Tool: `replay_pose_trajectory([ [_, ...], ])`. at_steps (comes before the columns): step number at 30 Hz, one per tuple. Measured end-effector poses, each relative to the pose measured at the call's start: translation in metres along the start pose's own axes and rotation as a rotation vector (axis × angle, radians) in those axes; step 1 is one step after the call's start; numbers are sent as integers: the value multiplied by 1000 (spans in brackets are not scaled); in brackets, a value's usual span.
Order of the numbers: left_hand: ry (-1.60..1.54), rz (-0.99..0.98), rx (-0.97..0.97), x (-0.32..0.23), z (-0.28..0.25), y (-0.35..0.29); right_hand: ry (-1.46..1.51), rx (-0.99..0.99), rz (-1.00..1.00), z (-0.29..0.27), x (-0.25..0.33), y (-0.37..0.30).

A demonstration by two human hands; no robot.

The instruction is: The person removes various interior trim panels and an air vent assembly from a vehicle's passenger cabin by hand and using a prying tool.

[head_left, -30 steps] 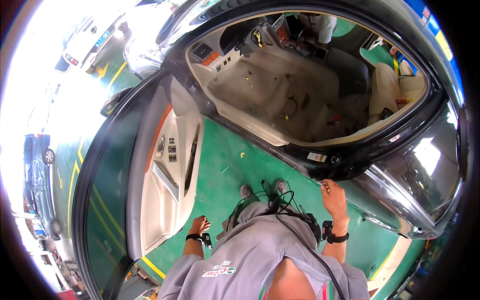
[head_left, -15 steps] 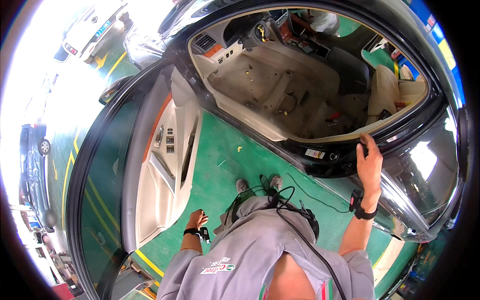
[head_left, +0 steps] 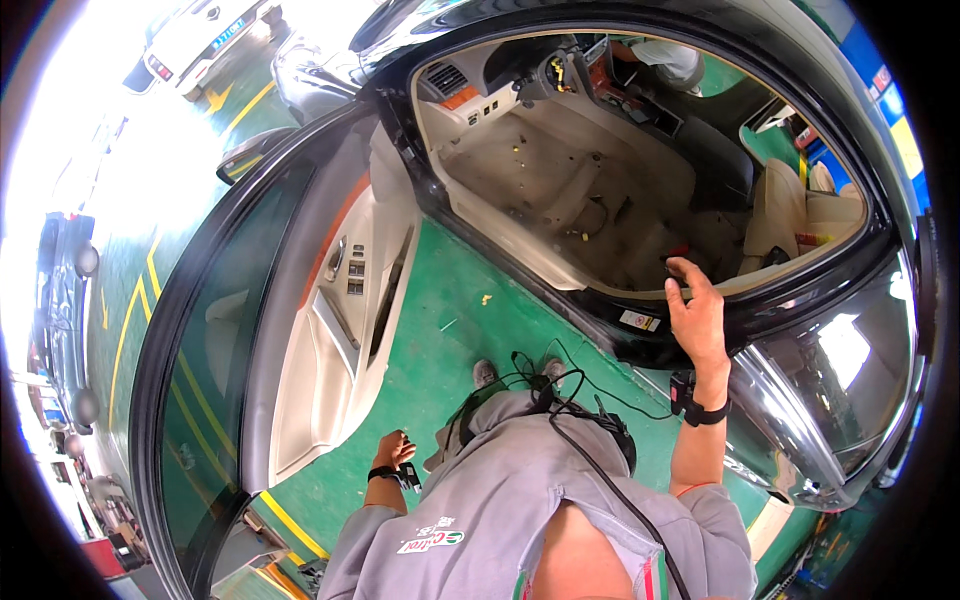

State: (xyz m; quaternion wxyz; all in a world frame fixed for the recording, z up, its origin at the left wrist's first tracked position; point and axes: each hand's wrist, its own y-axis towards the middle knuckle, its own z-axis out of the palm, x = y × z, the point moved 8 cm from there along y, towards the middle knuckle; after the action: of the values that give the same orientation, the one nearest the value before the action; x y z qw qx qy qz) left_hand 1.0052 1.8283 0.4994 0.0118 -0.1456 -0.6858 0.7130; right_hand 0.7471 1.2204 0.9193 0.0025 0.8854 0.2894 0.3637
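Note:
My right hand point(head_left: 696, 312) reaches over the lower rear corner of the car's door opening point(head_left: 560, 278). Its thumb and fingers are apart and slightly bent, with nothing visible between them; whether it touches the pillar trim I cannot tell. Beyond the fingertips lies a small red item point(head_left: 679, 250) on the beige car floor point(head_left: 530, 165). My left hand point(head_left: 394, 448) hangs low beside my body, near the door panel point(head_left: 330, 390). Its fingers are curled closed, and what they hold, if anything, is hidden. A black device is strapped to each wrist.
The open black car door point(head_left: 200, 330) stands on my left. Black cables point(head_left: 575, 400) hang around my waist and trail over the green floor point(head_left: 450, 300). Inside the car are a beige seat point(head_left: 778, 215) and loose wires. Another person point(head_left: 665, 62) is on the car's far side.
My right hand has moved left and slightly down along the door opening's edge. My view has shifted a little, while my left hand stays low at my side.

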Motion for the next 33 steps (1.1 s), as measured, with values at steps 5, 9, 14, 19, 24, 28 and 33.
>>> replay_pose_trajectory([
  [5, -69, 25, 26, -17, -9, 1, 106, 77, 85, 46, 7, 7],
  [9, 2, 115, 36, -50, -6, 6, 118, 142, 108, 88, 10, 20],
  [14, 446, 327, -43, -99, 21, 5, 174, 245, 186, 142, -7, 45],
  [19, 786, 669, -144, -108, -11, 61, 200, 374, 260, 222, -41, 95],
  [24, 1764, 635, -193, -46, -28, 76, 405, 516, 382, 358, -106, 153],
  [28, 1191, 186, -206, 35, -90, 57, 672, 546, 673, 472, -150, 204],
  [33, 743, 1, -584, 42, 6, -7, 771, 607, 939, 651, -197, 281],
])
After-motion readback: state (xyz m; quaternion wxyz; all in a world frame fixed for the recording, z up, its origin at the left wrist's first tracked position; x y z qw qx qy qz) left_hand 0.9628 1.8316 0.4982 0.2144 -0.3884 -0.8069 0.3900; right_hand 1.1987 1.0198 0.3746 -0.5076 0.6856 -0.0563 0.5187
